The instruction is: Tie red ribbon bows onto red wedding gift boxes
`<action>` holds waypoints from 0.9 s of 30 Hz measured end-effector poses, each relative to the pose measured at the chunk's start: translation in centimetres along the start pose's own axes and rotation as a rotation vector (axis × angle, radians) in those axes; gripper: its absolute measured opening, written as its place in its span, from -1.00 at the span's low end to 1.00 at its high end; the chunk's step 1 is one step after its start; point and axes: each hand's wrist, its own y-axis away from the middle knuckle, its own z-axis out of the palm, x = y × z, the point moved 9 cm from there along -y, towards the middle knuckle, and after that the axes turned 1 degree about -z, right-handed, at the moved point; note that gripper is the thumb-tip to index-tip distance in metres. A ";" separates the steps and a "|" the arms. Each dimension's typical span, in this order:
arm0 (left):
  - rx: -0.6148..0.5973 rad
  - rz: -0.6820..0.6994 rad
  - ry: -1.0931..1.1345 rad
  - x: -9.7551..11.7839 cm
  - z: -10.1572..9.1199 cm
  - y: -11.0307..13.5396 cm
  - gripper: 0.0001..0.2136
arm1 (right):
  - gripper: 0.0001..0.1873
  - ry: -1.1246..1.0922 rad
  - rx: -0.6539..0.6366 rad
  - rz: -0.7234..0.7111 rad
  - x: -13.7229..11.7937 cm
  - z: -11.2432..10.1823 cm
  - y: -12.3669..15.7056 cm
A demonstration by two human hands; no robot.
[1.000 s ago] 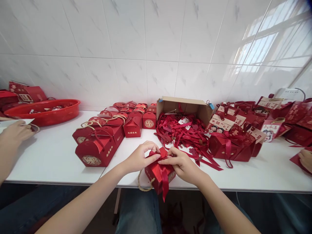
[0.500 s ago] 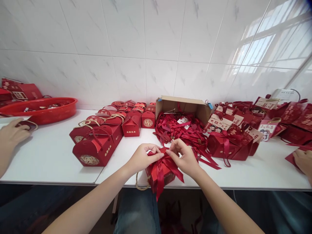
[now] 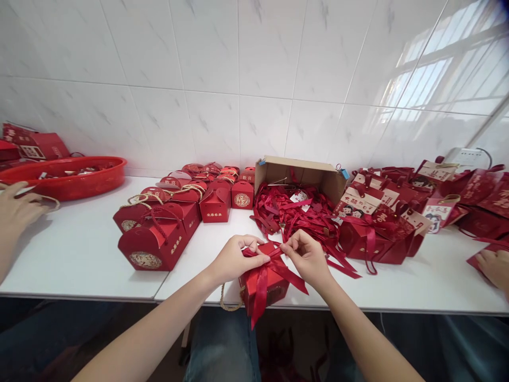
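A small red gift box [image 3: 265, 284] stands at the near edge of the white table [image 3: 87, 260], with a rope handle hanging off its left side. A red ribbon [image 3: 262, 281] is looped on top of it and two tails hang down its front. My left hand [image 3: 234, 258] pinches the ribbon's left loop. My right hand [image 3: 308, 257] pinches the right loop, close beside the left. Both hands rest over the box top.
Finished red boxes [image 3: 159, 233] with rope handles cluster left of centre. An open cardboard box [image 3: 298, 175] spills red ribbons [image 3: 298, 212]. Red bags [image 3: 382, 223] fill the right. A red basin [image 3: 67, 178] sits far left. Other people's hands show at the left [image 3: 18, 209] and right [image 3: 493, 265] edges.
The ribbon's loops have been drawn out and its tails now hang down the box front. My hands moved slightly apart. The view shifted a little.
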 end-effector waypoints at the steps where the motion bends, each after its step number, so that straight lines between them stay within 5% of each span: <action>1: -0.003 -0.003 0.002 0.0 0.1 0.0 -0.60 | -0.66 -0.013 0.001 0.008 0.1 0.0 0.0; 9: 0.068 -0.045 0.028 0.0 -0.2 0.0 -0.54 | -0.62 -0.100 0.010 0.045 -0.6 0.1 -0.2; 16: 0.004 0.003 -0.003 0.5 1.0 -0.5 -0.55 | -0.51 -0.256 0.104 0.101 -0.5 -0.9 -0.5; 27: 0.027 0.017 0.063 -0.3 0.9 -0.7 -0.59 | -0.48 -0.166 0.158 0.074 0.3 -1.7 0.7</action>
